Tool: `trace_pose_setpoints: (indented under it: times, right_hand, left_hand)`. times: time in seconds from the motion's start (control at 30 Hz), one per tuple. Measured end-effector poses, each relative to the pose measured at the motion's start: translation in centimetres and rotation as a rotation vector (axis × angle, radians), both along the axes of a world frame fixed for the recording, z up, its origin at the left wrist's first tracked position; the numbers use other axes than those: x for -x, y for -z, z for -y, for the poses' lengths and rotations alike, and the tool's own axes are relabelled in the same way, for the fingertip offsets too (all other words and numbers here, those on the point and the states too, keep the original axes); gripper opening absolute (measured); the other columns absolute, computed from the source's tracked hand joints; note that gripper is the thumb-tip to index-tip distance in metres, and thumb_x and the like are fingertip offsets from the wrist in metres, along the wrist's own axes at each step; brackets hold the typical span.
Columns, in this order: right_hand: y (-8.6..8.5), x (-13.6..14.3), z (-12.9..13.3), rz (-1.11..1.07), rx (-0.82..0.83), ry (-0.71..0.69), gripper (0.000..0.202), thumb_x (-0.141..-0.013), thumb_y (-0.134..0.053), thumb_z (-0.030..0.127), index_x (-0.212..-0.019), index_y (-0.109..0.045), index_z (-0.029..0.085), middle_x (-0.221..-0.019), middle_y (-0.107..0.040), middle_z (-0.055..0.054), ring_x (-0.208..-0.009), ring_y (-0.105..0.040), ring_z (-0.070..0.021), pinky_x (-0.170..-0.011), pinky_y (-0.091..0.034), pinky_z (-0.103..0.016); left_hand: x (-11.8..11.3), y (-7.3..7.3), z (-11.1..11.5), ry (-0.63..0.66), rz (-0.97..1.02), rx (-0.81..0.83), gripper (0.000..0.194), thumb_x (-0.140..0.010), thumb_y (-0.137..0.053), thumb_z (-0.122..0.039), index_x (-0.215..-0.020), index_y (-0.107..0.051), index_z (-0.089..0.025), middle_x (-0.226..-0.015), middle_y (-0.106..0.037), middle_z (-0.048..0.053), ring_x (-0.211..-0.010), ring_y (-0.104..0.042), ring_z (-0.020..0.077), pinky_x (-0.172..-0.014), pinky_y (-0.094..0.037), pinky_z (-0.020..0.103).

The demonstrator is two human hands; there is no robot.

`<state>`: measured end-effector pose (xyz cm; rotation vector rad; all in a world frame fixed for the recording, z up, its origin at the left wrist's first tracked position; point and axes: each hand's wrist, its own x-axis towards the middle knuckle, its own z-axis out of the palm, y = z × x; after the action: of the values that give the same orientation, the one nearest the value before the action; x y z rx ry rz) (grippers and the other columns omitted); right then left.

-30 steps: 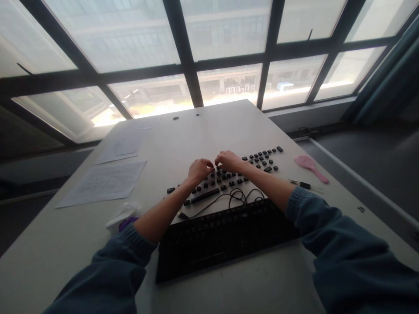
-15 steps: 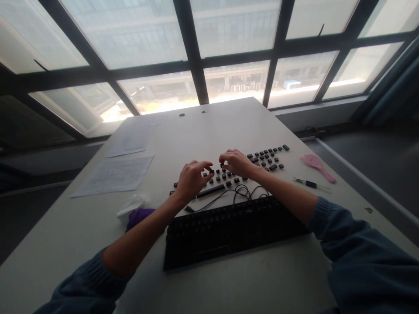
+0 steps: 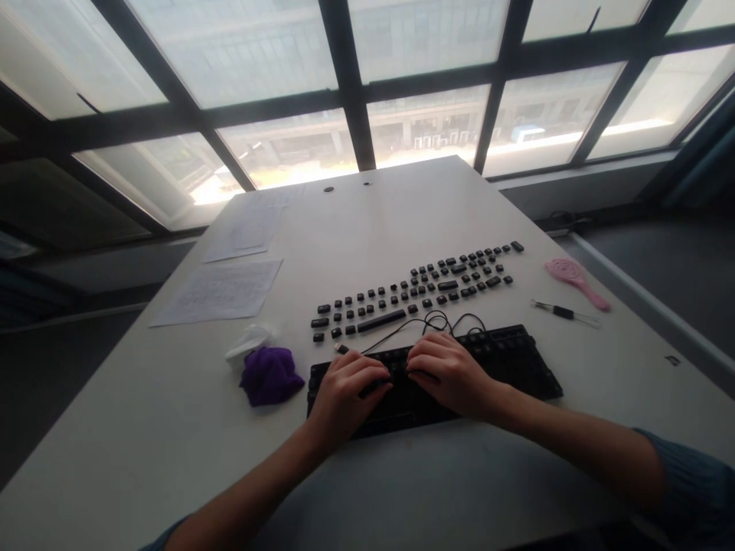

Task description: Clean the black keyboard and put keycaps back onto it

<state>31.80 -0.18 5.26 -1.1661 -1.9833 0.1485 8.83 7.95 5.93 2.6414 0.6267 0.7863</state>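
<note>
A black keyboard (image 3: 511,367) lies across the near part of the white table, with my two hands over its middle. My left hand (image 3: 350,386) is closed over the left half, thumb and fingers bent toward each other. My right hand (image 3: 451,371) is close beside it, fingers curled down onto the keys area. What either set of fingertips holds, if anything, is hidden against the dark keyboard. Beyond the keyboard, loose black keycaps stand in slanting rows, among them a long space bar (image 3: 381,321). A black cable (image 3: 396,330) with a plug lies between keycaps and keyboard.
To the left are a purple cloth (image 3: 271,376), a crumpled white plastic bag (image 3: 248,342) and written paper sheets (image 3: 221,291). On the right lie a pink hairbrush (image 3: 574,282) and a wire keycap puller (image 3: 563,312). Windows rise behind the table's far edge.
Both my hands have moved from the loose keycaps back toward me, onto the keyboard. The keycap rows and the purple cloth are now uncovered. The view has shifted slightly.
</note>
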Motion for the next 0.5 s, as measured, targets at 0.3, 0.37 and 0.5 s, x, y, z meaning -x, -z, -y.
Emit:
trace_pose_setpoints:
  times: [0.3,0.37,0.5]
  right_hand:
    - [2.1,1.7,0.6,0.210,-0.030,-0.011,0.013,-0.100,-0.056,0.018,-0.092,-0.066,0.020,-0.095,-0.072,-0.005,-0.093,-0.060,-0.0210,-0.081,-0.044,-0.038]
    - [2.1,1.8,0.7,0.245,-0.034,-0.012,0.014,-0.101,-0.055,0.017,-0.093,-0.066,0.019,-0.096,-0.072,-0.006,-0.094,-0.059,-0.0216,-0.081,-0.044,-0.038]
    - [2.1,1.9,0.7,0.275,-0.036,-0.007,0.015,-0.101,-0.053,0.016,-0.093,-0.066,0.018,-0.097,-0.071,-0.006,-0.094,-0.058,-0.0218,-0.081,-0.044,-0.039]
  left_hand:
    - [0.2,0.9,0.4,0.039,-0.068,-0.117,0.005,-0.094,-0.069,-0.026,-0.091,-0.072,-0.023,-0.095,-0.078,0.002,-0.080,-0.062,0.0190,-0.076,-0.048,0.037]
    - [0.2,0.9,0.5,0.049,-0.077,-0.139,0.004,-0.094,-0.068,-0.024,-0.092,-0.072,-0.023,-0.096,-0.078,0.001,-0.080,-0.061,0.0188,-0.076,-0.047,0.037]
    - [0.0,1.0,0.3,0.059,-0.085,-0.168,0.003,-0.094,-0.069,-0.022,-0.092,-0.070,-0.023,-0.098,-0.078,0.000,-0.080,-0.059,0.0186,-0.076,-0.046,0.036]
